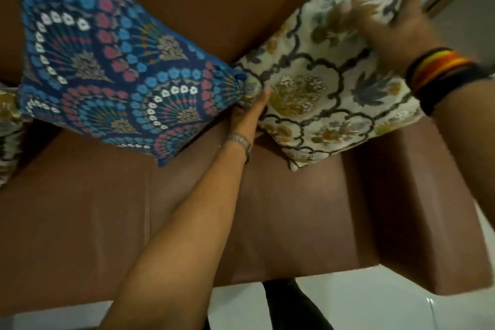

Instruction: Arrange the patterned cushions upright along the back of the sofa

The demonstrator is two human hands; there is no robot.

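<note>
- Cream floral fabric cushion (321,83) leans tilted against the brown leather sofa (294,209) backrest, at the right end.
- Blue fan-patterned fabric cushion (112,69) leans beside it, their corners touching.
- Left hand (249,115) pinches the cream cushion's left corner, grip narrow.
- Right hand (388,21), blurred, presses its upper face; its grip cannot be told.
- Striped woven wristband (439,72) circles the right wrist.
</note>
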